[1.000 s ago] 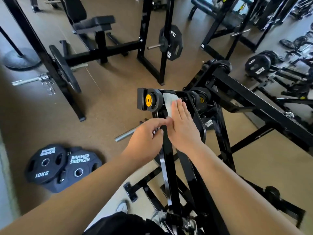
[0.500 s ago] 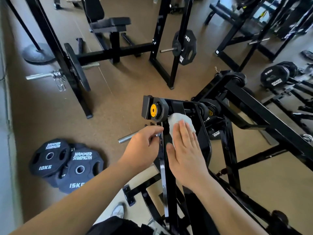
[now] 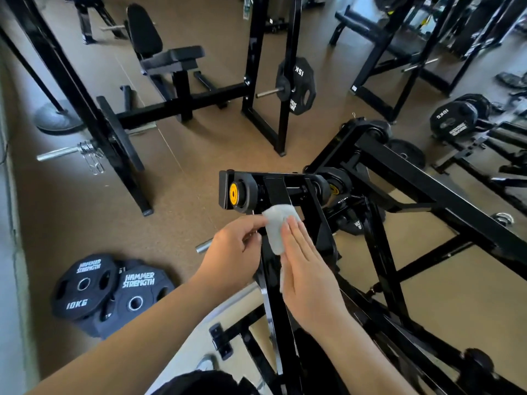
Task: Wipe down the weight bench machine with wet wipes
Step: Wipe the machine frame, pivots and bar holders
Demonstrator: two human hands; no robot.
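Note:
A black weight machine frame (image 3: 422, 181) fills the centre and right, with a yellow-capped pivot (image 3: 235, 193) at its top. A white wet wipe (image 3: 276, 229) lies over the upright black bar (image 3: 275, 303) just below that pivot. My right hand (image 3: 309, 273) presses the wipe flat against the bar with straight fingers. My left hand (image 3: 235, 250) is on the bar's left side, fingers curled, thumb and fingertips pinching the wipe's left edge.
Two Hammer Strength plates (image 3: 111, 292) lie on the brown floor at lower left. A black seat bench (image 3: 168, 61) and a rack with a 15 kg plate (image 3: 296, 84) stand behind. More plate-loaded machines (image 3: 456, 118) crowd the right.
Both hands and the wipe have slid down the upright bar from just beside the yellow pivot. The view has tilted up slightly.

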